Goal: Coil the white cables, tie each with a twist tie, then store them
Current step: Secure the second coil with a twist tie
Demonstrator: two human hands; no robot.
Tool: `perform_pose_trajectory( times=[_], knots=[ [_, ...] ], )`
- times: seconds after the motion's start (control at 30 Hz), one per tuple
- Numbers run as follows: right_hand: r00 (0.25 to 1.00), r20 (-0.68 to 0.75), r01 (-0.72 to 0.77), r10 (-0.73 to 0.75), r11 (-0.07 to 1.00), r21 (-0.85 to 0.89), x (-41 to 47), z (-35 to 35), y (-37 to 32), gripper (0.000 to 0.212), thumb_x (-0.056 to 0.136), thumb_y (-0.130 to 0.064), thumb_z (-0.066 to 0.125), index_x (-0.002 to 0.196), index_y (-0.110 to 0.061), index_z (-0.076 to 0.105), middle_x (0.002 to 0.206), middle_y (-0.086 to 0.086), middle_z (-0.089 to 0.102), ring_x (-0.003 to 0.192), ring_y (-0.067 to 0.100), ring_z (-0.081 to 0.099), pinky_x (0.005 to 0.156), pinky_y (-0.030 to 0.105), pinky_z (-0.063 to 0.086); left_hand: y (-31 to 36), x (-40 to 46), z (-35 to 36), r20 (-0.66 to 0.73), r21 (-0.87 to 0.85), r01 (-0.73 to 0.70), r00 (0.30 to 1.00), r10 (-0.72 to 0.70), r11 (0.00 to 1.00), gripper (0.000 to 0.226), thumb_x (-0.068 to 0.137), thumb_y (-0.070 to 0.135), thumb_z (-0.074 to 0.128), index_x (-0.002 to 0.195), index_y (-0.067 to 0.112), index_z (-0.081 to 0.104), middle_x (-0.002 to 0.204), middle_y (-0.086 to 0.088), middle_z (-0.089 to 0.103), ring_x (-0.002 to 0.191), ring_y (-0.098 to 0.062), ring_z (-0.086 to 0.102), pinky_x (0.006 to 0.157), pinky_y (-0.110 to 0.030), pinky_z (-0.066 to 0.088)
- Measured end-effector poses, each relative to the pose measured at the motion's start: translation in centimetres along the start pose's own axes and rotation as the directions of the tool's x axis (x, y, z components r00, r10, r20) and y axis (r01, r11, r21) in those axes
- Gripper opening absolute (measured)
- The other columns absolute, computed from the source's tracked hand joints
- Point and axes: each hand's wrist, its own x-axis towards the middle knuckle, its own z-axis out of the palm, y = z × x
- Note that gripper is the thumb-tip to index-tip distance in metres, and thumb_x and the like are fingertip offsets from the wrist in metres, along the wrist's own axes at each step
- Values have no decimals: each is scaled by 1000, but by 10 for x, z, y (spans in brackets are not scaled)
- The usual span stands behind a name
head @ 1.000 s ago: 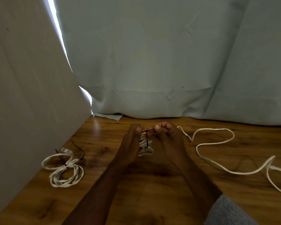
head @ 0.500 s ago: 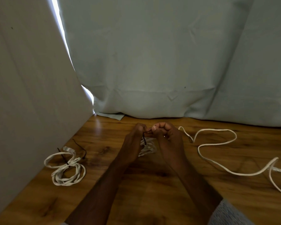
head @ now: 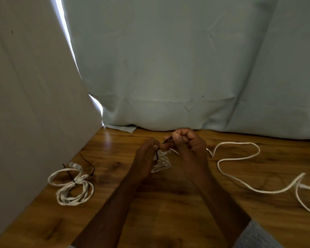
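Both hands, left (head: 145,158) and right (head: 190,147), pinching thin black twist tie (head: 166,140) over small coiled white cable (head: 161,162) on wooden bench (head: 168,203). Tying step; next, probably twisting ends tight.

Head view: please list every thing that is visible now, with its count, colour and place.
coiled cable: one, white, tied with a dark tie, left on the floor.
small coil: one, white, between the hands.
twist tie: one, dark, around the small coil, ends pinched by both hands.
loose cable: one, white, uncoiled, right on the floor.
floor: wood, brown.
curtain: pale blue-grey, behind.
panel: pale, left.
left hand: pinches the tie.
right hand: pinches the tie.
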Motion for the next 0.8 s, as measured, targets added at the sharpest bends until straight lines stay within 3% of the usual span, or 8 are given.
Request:
perform_pose_trajectory(
  times=[0.1, 0.13, 0.23, 0.33, 0.43, 0.5, 0.63, 0.8],
  knots=[
    [1000, 20, 20, -20, 1000, -21, 0, 1, 0, 20, 93, -20, 58, 92, -1, 63, 81, 11, 74, 68, 21, 72, 65, 27, 57, 1, -1, 2, -29, -70, -28, 999, 26, 997, 23, 100, 13, 40, 97, 4, 61, 90, -22, 62, 83, -39, 63, 66, -51, 52],
    [999, 21, 33, -32, 999, -43, -1, 1, 1, 20, 94, -20, 59, 92, -1, 64, 80, 13, 74, 67, 20, 71, 64, 25, 55, 1, -1, 2, -39, -79, -26, 999, 23, 997, 24, 97, 16, 39, 94, 5, 60, 88, -23, 61, 82, -44, 61, 66, -55, 51],
    [1000, 15, 10, -10, 1000, -26, -2, -1, 4, 15, 94, -20, 67, 100, -7, 66, 88, 16, 74, 74, 19, 72, 67, 25, 55, -3, -2, 2, -64, -60, -33, 998, 29, 998, 23, 99, 14, 38, 91, 9, 59, 85, -20, 62, 79, -41, 60, 67, -57, 50],
    [996, 92, 9, -11, 1000, 19, -5, -6, 6, 34, 89, -32, 72, 112, -7, 65, 97, 14, 75, 84, 22, 74, 74, 28, 57, -5, -1, 4, -69, -70, -8, 998, 3, 997, 21, 104, 17, 41, 95, 11, 59, 88, -21, 63, 79, -42, 62, 66, -60, 51],
    [993, 118, 11, 1, 995, -97, -5, -12, 12, 17, 97, -5, 59, 111, -9, 67, 96, 9, 77, 88, 21, 74, 77, 27, 56, -1, -3, 3, -88, -62, -9, 996, 3, 998, 21, 99, 19, 39, 94, 10, 58, 86, -21, 62, 74, -38, 60, 62, -53, 50],
    [996, 84, 23, -1, 965, -263, -3, -17, 18, 29, 96, 3, 58, 101, -23, 71, 94, -2, 77, 88, 13, 73, 78, 26, 55, 2, -3, 2, -98, -98, 19, 995, -28, 995, 19, 98, 14, 40, 92, 7, 57, 82, -20, 61, 67, -30, 55, 56, -47, 45],
    [960, 260, 247, -102, 746, -618, -1, -31, 32, 26, 86, -6, 70, 100, -28, 74, 104, -12, 70, 102, 7, 65, 84, 30, 53, 4, -2, 1, -102, -187, 77, 990, -98, 979, 17, 97, 6, 41, 91, 1, 56, 78, -12, 58, 67, -20, 53, 59, -33, 42],
    [871, 490, 442, -35, 491, -751, -6, -31, 42, 34, 88, -21, 68, 121, -29, 63, 124, -11, 54, 115, 14, 51, 91, 38, 44, 6, -4, -2, -89, -249, 123, 985, -149, 961, 20, 97, 10, 39, 88, 13, 57, 77, -7, 58, 69, -21, 51, 57, -30, 40]
  ],
)
